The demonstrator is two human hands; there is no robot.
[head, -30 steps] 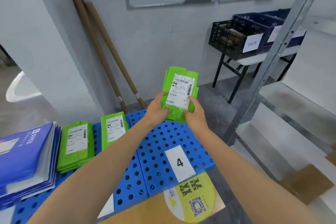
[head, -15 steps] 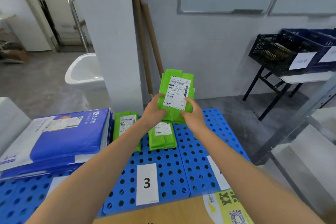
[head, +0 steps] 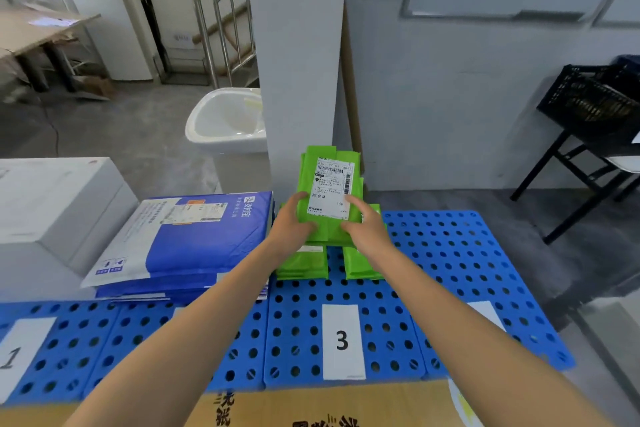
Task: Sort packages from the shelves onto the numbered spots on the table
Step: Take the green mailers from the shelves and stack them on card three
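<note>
I hold a green package (head: 329, 170) with a white shipping label upright above the back of the blue perforated table (head: 450, 253). My left hand (head: 294, 222) grips its lower left edge and my right hand (head: 363, 225) grips its lower right edge. Beneath it lie two stacks of green packages (head: 304, 263) behind the label numbered 3 (head: 342, 340). A label numbered 1 (head: 14, 357) shows at the far left. A fourth white label (head: 485, 314) is partly hidden by my right forearm.
A stack of blue and white mailers (head: 180, 243) lies left of the green stacks. A white box (head: 52, 211) stands at the far left. A cardboard box (head: 311, 406) sits at the near edge. A white pillar (head: 298, 45) and black crate (head: 595, 100) stand beyond.
The view has swung left from spot 4 toward spot 3. The green package, still in both hands, now hangs over the green stacks behind label 3.
</note>
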